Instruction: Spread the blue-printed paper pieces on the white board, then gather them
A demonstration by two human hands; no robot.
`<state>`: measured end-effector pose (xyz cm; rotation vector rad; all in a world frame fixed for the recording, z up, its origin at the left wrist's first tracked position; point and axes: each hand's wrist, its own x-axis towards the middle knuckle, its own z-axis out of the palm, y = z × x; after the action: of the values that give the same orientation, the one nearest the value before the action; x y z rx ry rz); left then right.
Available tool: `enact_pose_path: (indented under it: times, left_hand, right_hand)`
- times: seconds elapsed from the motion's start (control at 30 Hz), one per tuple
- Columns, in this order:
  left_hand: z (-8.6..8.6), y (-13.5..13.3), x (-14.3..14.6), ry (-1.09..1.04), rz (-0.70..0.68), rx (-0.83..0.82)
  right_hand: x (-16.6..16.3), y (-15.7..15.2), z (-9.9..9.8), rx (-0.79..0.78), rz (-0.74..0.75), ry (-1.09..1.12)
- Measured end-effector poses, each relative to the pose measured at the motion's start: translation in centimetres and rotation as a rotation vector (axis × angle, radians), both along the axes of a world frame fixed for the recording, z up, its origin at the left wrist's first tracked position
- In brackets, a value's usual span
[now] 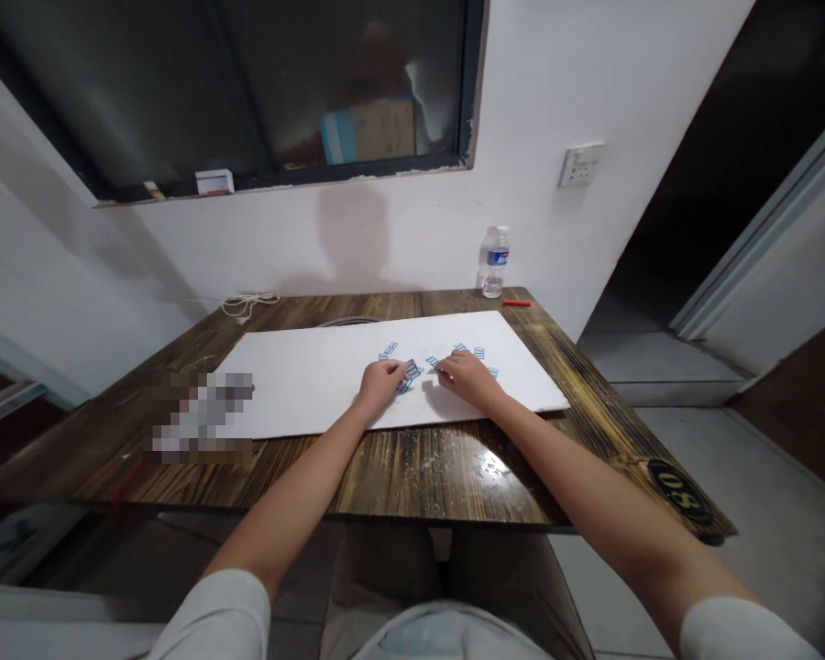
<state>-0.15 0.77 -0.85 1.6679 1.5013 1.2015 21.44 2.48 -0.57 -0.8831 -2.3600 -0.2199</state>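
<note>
My left hand [380, 383] pinches a small flat blue-and-white striped piece [412, 368] between thumb and fingers, over a large white board [302, 376]. Just below it lie more such pieces, partly overlapped. To the right, my right hand [466, 374] is bent with its fingertips together above the board; whatever they may hold is too small to make out. A striped piece [432, 361] shows beside those fingertips. Several others lie around that hand, among them one piece [479, 353] beyond the knuckles. Farther left rests another small group of pieces [388, 351].
The board lies on a dark wooden table [412, 477] against a wall. At the back stand a water bottle [496, 264] and a red pen-like stick [516, 303]. A white cable [247, 302] is coiled back left. A round plaque [680, 493] marked 80 sits front right. A patch at left is blurred.
</note>
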Motion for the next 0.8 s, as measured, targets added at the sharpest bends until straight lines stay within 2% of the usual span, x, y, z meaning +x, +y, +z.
enact_pose_path:
  times: [0.1, 0.2, 0.47, 0.63, 0.8]
  left_hand:
    - [0.0, 0.0, 0.0, -0.077, -0.018, -0.065]
    - [0.0, 0.0, 0.2, -0.172, -0.058, -0.113]
    - [0.9, -0.6, 0.6, -0.321, -0.167, -0.164]
    - [0.9, -0.6, 0.6, -0.235, -0.237, -0.142]
    - [0.7, -0.4, 0.5, -0.184, -0.218, -0.142]
  right_hand:
    - [-0.1, -0.1, 0.0, 0.075, 0.010, 0.227]
    - [-0.4, -0.6, 0.2, 0.155, 0.035, 0.336]
    - [-0.9, -0.8, -0.3, 0.219, 0.135, 0.155]
    - [-0.6, -0.8, 0.0, 0.221, 0.181, 0.071]
    - [-0.7, -0.8, 0.1, 0.234, 0.257, 0.031]
